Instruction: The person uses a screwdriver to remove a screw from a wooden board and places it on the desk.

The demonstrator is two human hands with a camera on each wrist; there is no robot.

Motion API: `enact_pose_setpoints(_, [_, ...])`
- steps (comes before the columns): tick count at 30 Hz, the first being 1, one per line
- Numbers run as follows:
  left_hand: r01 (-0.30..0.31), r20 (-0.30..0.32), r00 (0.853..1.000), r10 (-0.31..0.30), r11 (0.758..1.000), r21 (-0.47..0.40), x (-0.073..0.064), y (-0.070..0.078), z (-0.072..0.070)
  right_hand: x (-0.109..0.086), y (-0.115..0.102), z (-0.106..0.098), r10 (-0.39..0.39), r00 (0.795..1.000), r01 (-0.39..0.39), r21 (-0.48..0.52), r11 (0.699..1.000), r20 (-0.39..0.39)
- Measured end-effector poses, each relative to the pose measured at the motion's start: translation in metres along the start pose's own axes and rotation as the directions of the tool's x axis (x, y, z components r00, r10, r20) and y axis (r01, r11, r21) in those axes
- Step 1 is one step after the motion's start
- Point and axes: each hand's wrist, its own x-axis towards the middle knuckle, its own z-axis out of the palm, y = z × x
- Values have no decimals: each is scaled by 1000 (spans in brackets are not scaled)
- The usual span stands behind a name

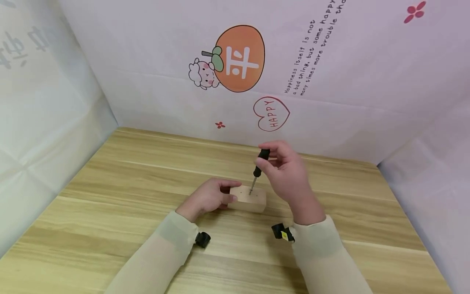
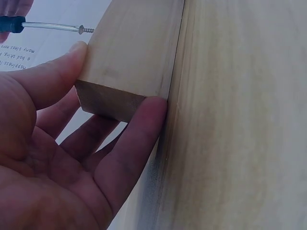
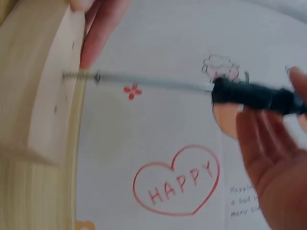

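Observation:
A pale wooden block (image 1: 247,203) lies on the table, with small dark holes in its top face. My left hand (image 1: 212,195) grips the block's left end, thumb on the near top edge and fingers around the end. In my right hand (image 1: 288,173) is a screwdriver (image 1: 262,156) with a black handle, held between thumb and fingers and slightly tilted. Its metal shaft (image 3: 153,82) meets the head of a screw (image 3: 79,75). The screw stands partly out of the block's top, its thread showing in both wrist views.
The wood-grain table (image 1: 147,171) stretches around the block. Behind it hangs a white printed cloth (image 1: 165,94), with more white cloth at both sides. A black wrist camera (image 1: 202,239) sits at the left cuff and another (image 1: 278,230) at the right cuff.

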Motion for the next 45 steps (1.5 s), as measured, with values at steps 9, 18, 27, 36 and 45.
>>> enact_pose_setpoints(9, [-6, 6, 1000, 6, 1000, 5, 0, 2, 1, -3, 3, 6, -106, 990, 111, 44, 993, -94])
enact_pose_setpoints(18, [11, 10, 1000, -11, 1000, 1, -1, 4, 2, -2, 10, 0, -75, 997, 68, 307, 949, 9])
enact_pose_setpoints(27, [4, 1, 1000, -4, 1000, 20, -2, 4, 2, -5, 0, 8, -85, 991, 78, -65, 995, -101])
enact_pose_setpoints(36, [8, 9, 1000, -8, 1000, 2, -1, 3, 2, -4, 4, 2, -31, 996, 34, 37, 999, -81])
enact_pose_setpoints(45, [23, 1, 1000, -23, 1000, -17, -2, 4, 0, -3, 7, 3, -61, 997, 63, 46, 997, -43])
